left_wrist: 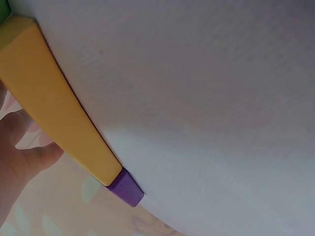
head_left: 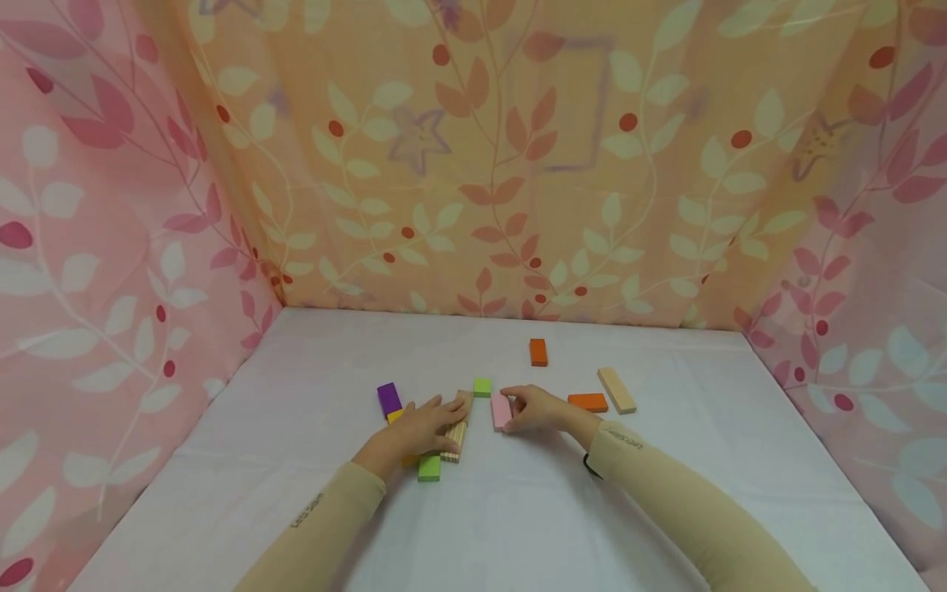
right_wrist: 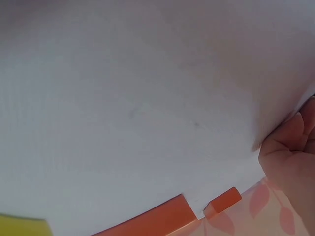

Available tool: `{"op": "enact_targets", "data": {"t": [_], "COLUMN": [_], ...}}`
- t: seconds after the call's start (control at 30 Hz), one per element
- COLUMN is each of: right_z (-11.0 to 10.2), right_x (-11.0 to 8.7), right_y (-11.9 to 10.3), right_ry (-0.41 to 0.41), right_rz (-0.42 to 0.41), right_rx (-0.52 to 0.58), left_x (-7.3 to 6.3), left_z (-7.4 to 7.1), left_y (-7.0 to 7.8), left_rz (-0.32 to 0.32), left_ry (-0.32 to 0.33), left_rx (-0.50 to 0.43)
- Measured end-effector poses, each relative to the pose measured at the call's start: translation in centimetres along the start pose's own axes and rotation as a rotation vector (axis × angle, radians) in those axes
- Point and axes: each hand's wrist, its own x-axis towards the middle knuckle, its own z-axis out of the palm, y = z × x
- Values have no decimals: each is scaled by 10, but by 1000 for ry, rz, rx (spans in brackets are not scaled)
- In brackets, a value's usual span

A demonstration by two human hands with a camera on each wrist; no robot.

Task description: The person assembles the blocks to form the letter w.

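My left hand [head_left: 427, 427] lies over a row of plain wooden blocks [head_left: 455, 446], its fingers and thumb spread and touching them. Under and beside that hand are yellow blocks; one yellow block [left_wrist: 59, 103] fills the left of the left wrist view. A purple block [head_left: 389, 400] adjoins the yellow at the far side, and a green block [head_left: 429, 469] lies at the near side. My right hand [head_left: 538, 409] pinches a pink block [head_left: 500, 411] between thumb and forefinger, just right of the wooden row. Another green block [head_left: 482, 387] sits between the hands, slightly farther back.
One orange block [head_left: 538, 352] lies toward the back of the white-covered table [head_left: 333, 353]. To the right of the right hand lie a second orange block [head_left: 588, 403] and a long plain wooden block [head_left: 616, 390]. Patterned cloth walls [head_left: 473, 222] enclose the table's back and sides.
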Motion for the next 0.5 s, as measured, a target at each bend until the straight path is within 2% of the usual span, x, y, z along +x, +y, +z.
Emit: {"op": "enact_targets", "data": {"t": [0.5], "right_z": [-2], "right_x": [2], "right_y": [-3], "right_ry": [-6], "right_rz": [49], "right_rx": [13], "left_x": [1], "left_z": [0], "left_y": [0], "left_rz": [2], "left_ry": [-7], "left_rx": [16]}}
